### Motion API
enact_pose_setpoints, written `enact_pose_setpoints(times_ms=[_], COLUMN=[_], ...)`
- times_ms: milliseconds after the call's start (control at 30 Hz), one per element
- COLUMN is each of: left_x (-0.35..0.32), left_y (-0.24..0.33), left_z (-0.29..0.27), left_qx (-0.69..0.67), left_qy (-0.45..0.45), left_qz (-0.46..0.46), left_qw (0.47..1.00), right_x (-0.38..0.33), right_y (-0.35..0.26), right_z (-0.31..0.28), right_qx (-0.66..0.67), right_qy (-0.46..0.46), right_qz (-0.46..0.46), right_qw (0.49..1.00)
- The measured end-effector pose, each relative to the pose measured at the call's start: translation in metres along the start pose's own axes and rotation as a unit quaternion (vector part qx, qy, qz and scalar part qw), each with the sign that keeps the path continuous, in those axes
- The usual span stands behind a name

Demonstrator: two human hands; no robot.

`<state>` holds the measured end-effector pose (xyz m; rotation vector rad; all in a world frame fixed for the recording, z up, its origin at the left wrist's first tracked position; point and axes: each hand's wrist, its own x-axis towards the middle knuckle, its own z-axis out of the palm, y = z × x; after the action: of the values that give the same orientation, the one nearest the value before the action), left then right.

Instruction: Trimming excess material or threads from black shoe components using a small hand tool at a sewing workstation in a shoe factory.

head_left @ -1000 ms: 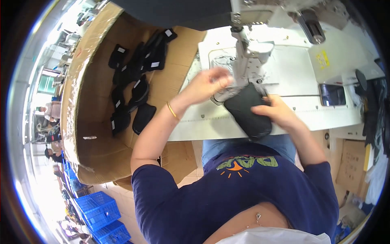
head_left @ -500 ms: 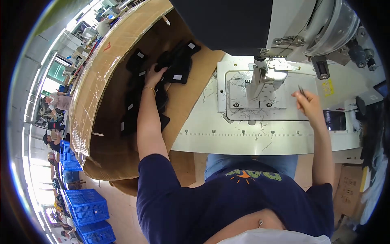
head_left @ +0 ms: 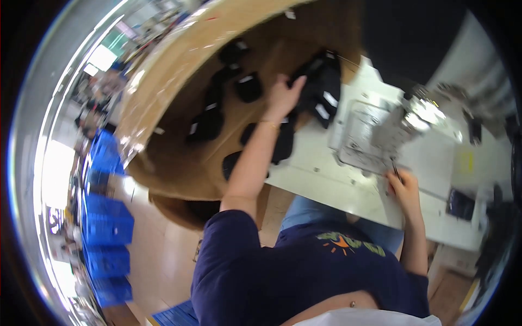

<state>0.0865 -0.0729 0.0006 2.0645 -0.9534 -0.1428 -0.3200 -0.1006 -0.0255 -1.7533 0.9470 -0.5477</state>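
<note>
at the left, blue crates (head_left: 109, 220) stand on the floor beyond a large cardboard box (head_left: 179, 65). inside the box, loose black padded pieces (head_left: 205, 124) lie left of the left hand (head_left: 285, 98). that hand has thumb and fingers spread at a black pile (head_left: 314, 89); blur hides whether it grips any. the pile lies just right of it, by the counter (head_left: 304, 149), long axis running roughly far to near. the right hand (head_left: 403, 187), farther off near the sewing machine (head_left: 416, 111), is closed around a slim dark tool (head_left: 396, 171).
</note>
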Motion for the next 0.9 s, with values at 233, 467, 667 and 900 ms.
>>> enact_pose_setpoints(times_ms=[233, 467, 667, 900], left_x=[-0.049, -0.216, -0.207, -0.202], left_y=[0.039, -0.04, -0.051, -0.007], left_z=[-0.041, -0.068, -0.041, -0.027], left_qx=[0.067, 0.281, 0.278, 0.242], left_qy=[0.272, 0.232, 0.122, 0.03], left_qz=[0.253, 0.015, 0.058, 0.126], left_qw=[0.926, 0.931, 0.951, 0.962], right_x=[-0.003, -0.003, -0.005, -0.01], right_y=[0.008, 0.008, 0.004, 0.011], right_z=[0.016, 0.018, 0.022, 0.022], right_qx=[0.1, 0.046, 0.057, 0.066], right_qy=[-0.019, -0.026, -0.044, -0.027], right_qz=[0.03, 0.001, 0.009, -0.006], right_qw=[0.994, 0.999, 0.997, 0.997])
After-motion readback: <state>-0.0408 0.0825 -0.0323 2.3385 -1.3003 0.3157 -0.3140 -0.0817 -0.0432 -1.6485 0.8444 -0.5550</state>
